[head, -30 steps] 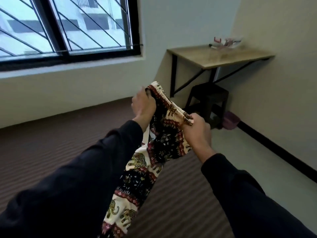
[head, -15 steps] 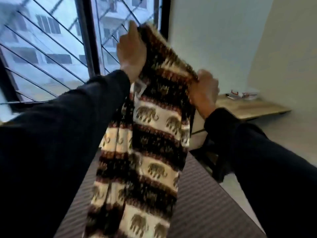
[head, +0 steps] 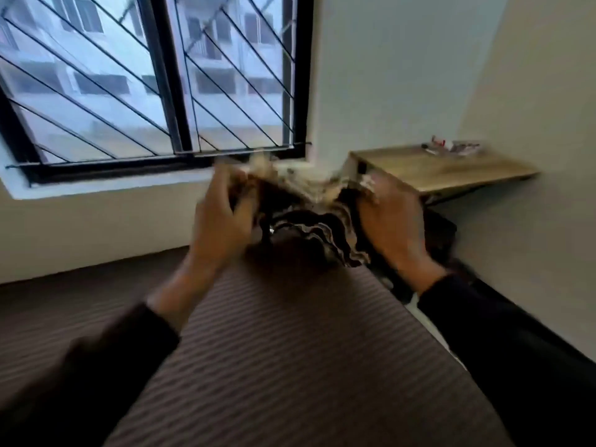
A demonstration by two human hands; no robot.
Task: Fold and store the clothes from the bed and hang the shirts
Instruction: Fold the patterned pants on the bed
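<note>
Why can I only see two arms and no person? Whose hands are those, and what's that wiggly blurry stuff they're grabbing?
The camera sits on the person's head and looks forward and down, so you see only their own arms in dark sleeves, as if you were looking through their eyes. There is just this one view.

The left hand and the right hand each grip one end of a patterned cloth, brown and cream. It is blurry because it is moving fast, so I cannot tell its exact shape.

Below the hands lies a brown striped bed. Behind is a window with bars. On the right, a wooden desk holds a few small things, too small to name.
</note>
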